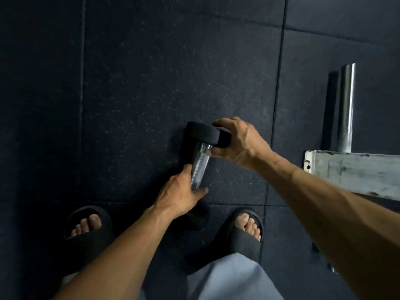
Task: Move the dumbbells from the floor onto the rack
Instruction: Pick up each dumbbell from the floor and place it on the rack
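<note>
Dumbbell [200,152] low over floor [129,83], between feet. Left hand [179,194] wraps handle; right hand [236,141] clasps far head. Likely risk: slipped grip drops weight on sandalled toes [251,227]. Rack unidentified.

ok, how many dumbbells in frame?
1. The dumbbell is between the feet and ahead of them; left hand grips its handle, right hand grips the far head. Others may lie outside the view.
</note>
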